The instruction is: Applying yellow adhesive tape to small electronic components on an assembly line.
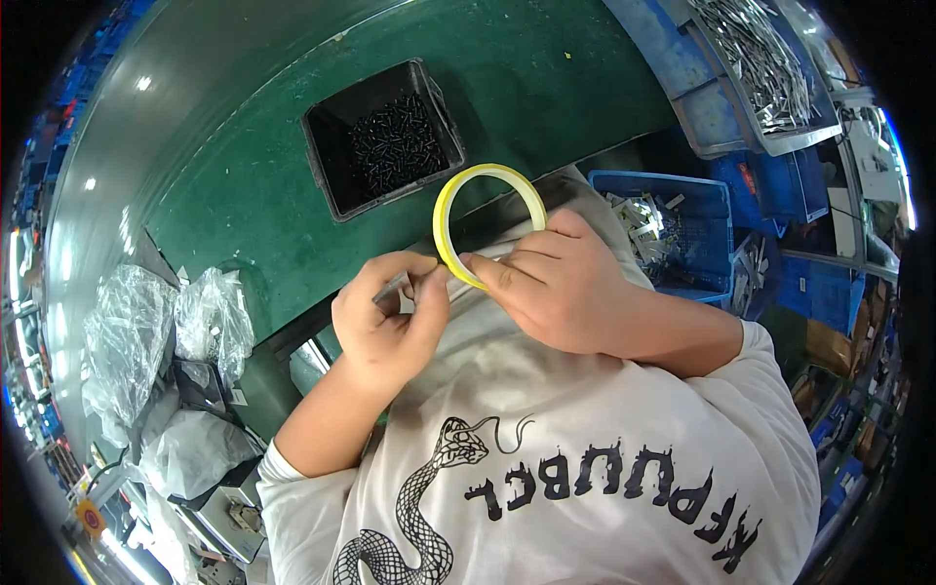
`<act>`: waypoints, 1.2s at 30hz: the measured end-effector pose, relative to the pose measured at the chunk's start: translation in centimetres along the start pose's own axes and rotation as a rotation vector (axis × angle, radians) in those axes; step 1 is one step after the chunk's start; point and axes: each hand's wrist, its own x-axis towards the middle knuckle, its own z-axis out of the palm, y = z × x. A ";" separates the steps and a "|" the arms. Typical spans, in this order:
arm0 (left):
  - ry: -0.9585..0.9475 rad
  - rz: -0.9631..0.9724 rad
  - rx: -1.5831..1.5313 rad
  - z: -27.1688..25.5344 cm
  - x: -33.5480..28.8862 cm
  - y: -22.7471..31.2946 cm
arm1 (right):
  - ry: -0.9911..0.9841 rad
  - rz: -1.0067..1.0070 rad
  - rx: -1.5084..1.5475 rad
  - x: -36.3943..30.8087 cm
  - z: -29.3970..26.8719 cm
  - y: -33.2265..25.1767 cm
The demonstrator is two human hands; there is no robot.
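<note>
Both hands are up close to the chest. The right hand (pixel 561 283) has its grip closed on a yellow tape roll (pixel 487 222), held upright just over the edge of the green desk (pixel 253 195). The left hand (pixel 390 322) pinches a thin silvery strip (pixel 485 255) against the roll. Looks like the taping step; next comes a steady pull to free the tape end. A black bin of small dark parts (pixel 385 141) waits beyond.
</note>
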 end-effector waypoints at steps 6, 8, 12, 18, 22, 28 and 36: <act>-0.014 0.270 0.234 0.2 0.9 -0.2 | -0.048 0.009 -0.028 -0.2 0.1 0.1; -0.014 0.288 0.270 0.3 1.1 -0.2 | -0.060 0.011 -0.043 -0.3 0.1 0.1; -0.027 0.301 0.336 0.4 1.0 -0.4 | -0.102 0.010 -0.055 -0.4 0.0 0.1; -0.058 0.341 0.424 0.3 1.3 -0.1 | -0.122 -0.006 -0.063 -0.5 0.1 0.1; -0.071 0.329 0.427 0.3 1.4 -0.4 | -0.126 -0.017 -0.071 -0.6 0.1 0.2; -0.086 0.375 0.470 0.5 1.5 -0.8 | -0.142 -0.046 -0.110 -0.8 0.3 0.2; -0.145 0.461 0.475 0.1 1.6 -1.3 | -0.153 -0.073 -0.109 -0.9 0.4 0.3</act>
